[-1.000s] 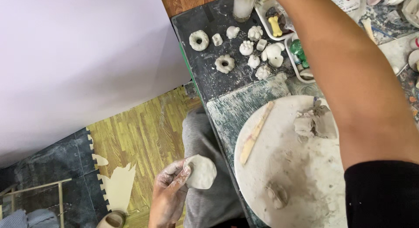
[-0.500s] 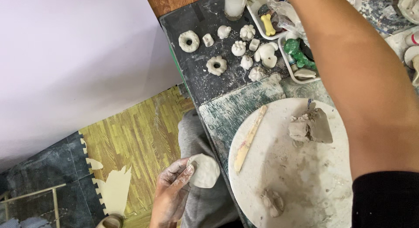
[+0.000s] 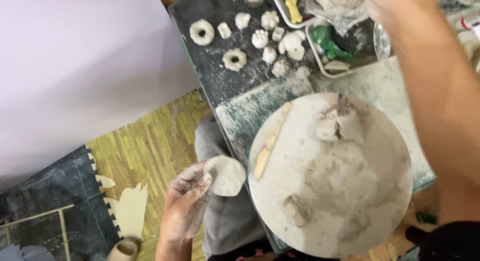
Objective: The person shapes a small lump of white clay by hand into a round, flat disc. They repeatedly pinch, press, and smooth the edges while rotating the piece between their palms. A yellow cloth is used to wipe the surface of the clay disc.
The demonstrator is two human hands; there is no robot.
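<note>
Left hand [image 3: 187, 191] grip on clay disc [image 3: 226, 175], right hand [image 3: 387, 3] cut off at top

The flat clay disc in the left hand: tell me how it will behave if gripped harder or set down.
The clay disc looks thin and damp, pinched at one edge by the left hand, so it would probably bend or dent under a firmer grip. The clay smeared on the fingers suggests it is sticky, not slippery. Being flat, it should not roll.

Soft, even daylight, no harsh shadows or glare; the whole shot's a bit motion-blurred, worst on the near right arm [image 3: 440, 106].
</note>
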